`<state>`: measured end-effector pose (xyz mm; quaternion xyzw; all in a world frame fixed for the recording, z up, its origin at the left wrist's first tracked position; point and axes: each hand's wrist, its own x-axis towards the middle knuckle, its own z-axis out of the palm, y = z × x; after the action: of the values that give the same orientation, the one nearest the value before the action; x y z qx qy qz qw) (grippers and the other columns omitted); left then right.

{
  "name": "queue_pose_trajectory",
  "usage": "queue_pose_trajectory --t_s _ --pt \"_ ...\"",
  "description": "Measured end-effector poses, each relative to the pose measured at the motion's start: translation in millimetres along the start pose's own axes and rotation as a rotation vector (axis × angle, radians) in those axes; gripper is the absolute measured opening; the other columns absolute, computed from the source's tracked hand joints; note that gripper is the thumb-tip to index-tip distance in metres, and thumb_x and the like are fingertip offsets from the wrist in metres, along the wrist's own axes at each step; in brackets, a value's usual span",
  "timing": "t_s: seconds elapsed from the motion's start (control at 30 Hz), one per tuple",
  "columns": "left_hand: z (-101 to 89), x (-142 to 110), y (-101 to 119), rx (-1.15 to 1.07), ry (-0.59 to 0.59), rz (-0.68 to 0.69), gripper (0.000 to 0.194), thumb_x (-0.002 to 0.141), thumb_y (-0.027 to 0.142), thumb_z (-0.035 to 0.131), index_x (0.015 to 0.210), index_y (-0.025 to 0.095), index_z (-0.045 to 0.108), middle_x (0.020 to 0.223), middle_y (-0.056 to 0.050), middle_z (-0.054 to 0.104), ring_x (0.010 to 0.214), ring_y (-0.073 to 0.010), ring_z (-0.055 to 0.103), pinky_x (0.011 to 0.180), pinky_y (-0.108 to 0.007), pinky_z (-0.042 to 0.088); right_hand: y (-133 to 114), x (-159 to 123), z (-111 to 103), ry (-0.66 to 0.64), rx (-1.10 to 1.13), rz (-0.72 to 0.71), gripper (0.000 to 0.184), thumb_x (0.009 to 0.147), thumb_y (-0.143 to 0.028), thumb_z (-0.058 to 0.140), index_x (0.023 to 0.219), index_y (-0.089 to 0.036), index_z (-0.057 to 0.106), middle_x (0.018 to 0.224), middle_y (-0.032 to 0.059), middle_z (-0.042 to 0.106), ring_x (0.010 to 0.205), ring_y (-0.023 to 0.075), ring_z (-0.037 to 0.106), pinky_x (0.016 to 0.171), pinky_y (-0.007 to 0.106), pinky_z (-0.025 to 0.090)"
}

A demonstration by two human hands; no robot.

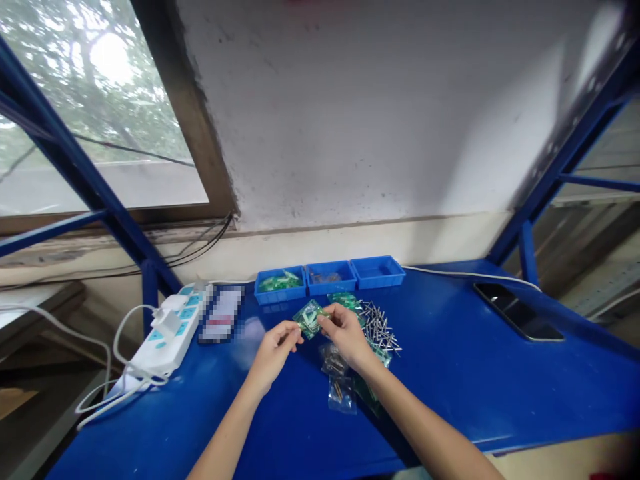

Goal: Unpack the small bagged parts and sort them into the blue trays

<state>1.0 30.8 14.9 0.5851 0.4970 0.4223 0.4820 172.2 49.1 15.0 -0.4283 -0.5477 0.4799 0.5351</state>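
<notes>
Between my two hands is a small clear plastic bag [309, 319] with green print, its contents too small to make out. My left hand [277, 347] pinches its left corner. My right hand [345, 332] grips the right side between thumb and fingers. Just beyond my right hand lies a loose pile of thin metal pins [379, 327], with green-printed bags [345, 301] beside it. Below the held bag, small clear bags [334, 360] with dark metal pieces rest on the blue table, and one clear bag [342, 395] shows brass-coloured pins. My right forearm partly hides this area.
Three blue trays stand in a row at the back: the left tray [281, 297] holds green bags, the middle tray [330, 285] small clear bags, beside a right tray [379, 280]. A white power strip [167, 337] with cables and a phone [223, 315] lie left; a dark phone [517, 313] lies right.
</notes>
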Motion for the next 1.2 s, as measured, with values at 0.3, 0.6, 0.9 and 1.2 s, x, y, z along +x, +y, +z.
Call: queue_pose_trajectory --t_s 0.3,0.6,0.9,1.2 --pt "1.6 -2.2 3.5 0.032 0.069 0.068 0.022 0.082 0.038 0.055 0.076 0.017 0.054 0.065 0.002 0.055 0.059 -0.0099 0.049 0.057 -0.021 0.037 -13.3 -3.1 -6.0 -0.153 -0.129 -0.053 0.019 0.080 -0.036 0.056 0.083 -0.018 0.059 0.074 -0.0005 0.056 0.067 0.0124 0.050 0.063 0.024 0.040" --pt "3.7 -3.2 1.7 -0.088 0.056 -0.042 0.028 0.080 0.041 0.057 0.095 0.017 0.055 0.049 0.005 0.055 0.042 -0.0097 0.049 0.046 -0.020 0.037 -6.7 -0.9 -8.4 -0.108 -0.321 -0.113 0.015 0.079 -0.031 0.055 0.077 -0.018 0.063 0.051 -0.0058 0.043 0.048 0.0098 0.039 0.049 0.022 0.031" --pt "-0.8 0.6 1.7 -0.478 0.095 -0.051 0.033 0.073 0.034 0.066 0.101 0.015 0.061 0.092 -0.006 0.067 0.087 -0.0180 0.063 0.076 -0.026 0.047 -17.9 -14.0 -2.4 -0.082 -0.487 -0.298 0.034 0.073 -0.012 0.046 0.099 -0.021 0.065 0.081 0.0005 0.068 0.065 0.0138 0.060 0.055 0.022 0.041" --pt "-2.2 2.5 -0.7 -0.244 0.250 -0.059 0.046 0.065 0.042 0.073 0.100 0.015 0.060 0.075 -0.002 0.065 0.065 -0.0137 0.058 0.062 -0.024 0.043 -16.2 -13.2 4.8 -0.096 -0.412 -0.259 0.011 0.078 -0.024 0.054 0.076 -0.021 0.065 0.093 0.0049 0.061 0.093 0.0203 0.055 0.083 0.032 0.041"
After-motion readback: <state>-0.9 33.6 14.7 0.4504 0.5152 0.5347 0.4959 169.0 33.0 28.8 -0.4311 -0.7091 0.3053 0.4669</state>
